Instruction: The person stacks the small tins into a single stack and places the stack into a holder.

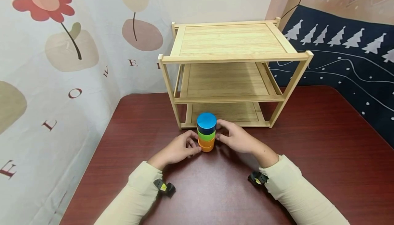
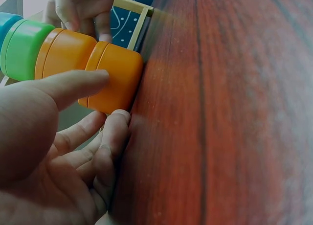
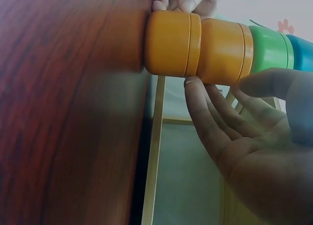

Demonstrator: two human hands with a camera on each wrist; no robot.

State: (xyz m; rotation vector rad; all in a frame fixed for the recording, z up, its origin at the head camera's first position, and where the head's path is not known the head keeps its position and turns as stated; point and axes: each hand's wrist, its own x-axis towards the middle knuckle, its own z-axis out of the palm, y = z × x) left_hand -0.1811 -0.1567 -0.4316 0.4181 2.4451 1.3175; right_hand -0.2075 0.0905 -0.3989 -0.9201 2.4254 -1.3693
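An upright stack of round stacking cups stands on the table: a blue cup [image 1: 206,120] on top, a green cup [image 1: 206,135] below it, then an orange cup [image 3: 222,51] and another orange cup [image 2: 116,73] at the base. My left hand [image 1: 180,147] pinches the base orange cup, its thumb across the front and curled fingers low at the side. On the other side my right hand [image 1: 238,137] has its fingertips [image 3: 194,85] against the orange part of the stack, with the thumb by the upper orange cup's rim. Its fingers are only gently bent.
Right behind the stack stands a three-tier wooden shelf [image 1: 227,59] with slim posts. The dark red table [image 1: 323,143] runs out to both sides and toward me. Printed cloths [image 1: 101,23] hang along the back and sides.
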